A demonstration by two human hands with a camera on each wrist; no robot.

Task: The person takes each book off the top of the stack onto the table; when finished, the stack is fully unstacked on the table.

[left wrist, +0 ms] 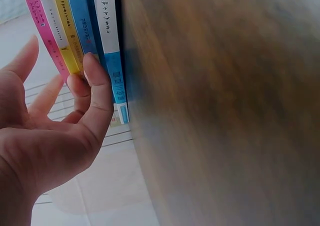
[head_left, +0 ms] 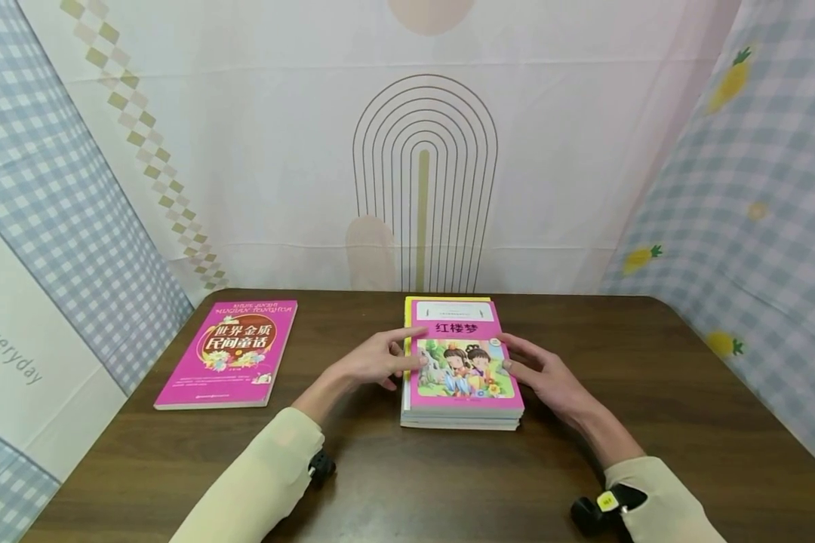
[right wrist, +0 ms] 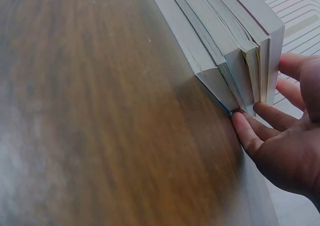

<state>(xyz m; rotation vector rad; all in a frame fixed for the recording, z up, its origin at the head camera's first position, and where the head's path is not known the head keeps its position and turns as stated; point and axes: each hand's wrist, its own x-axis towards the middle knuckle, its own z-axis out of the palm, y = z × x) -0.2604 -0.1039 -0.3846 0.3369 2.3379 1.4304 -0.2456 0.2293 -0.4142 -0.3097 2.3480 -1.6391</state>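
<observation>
A stack of several books stands at the middle of the table, topped by a pink book (head_left: 462, 400) with two cartoon figures on its cover. My left hand (head_left: 367, 360) lies along the stack's left side, with thumb and forefinger at the top cover's edge. In the left wrist view, its other fingers bend against the pink, white, yellow and blue spines (left wrist: 108, 41). My right hand (head_left: 553, 385) touches the opposite side with extended fingers. In the right wrist view, its fingertips rest along the corners of the page blocks (right wrist: 200, 41). The stack's far side is hidden there.
Another pink book (head_left: 210, 385) lies flat on the table's left, apart from the stack. The brown wooden table (head_left: 407, 483) meets a patterned cloth backdrop (head_left: 278, 166) at its far edge. Checked cloth hangs on both sides.
</observation>
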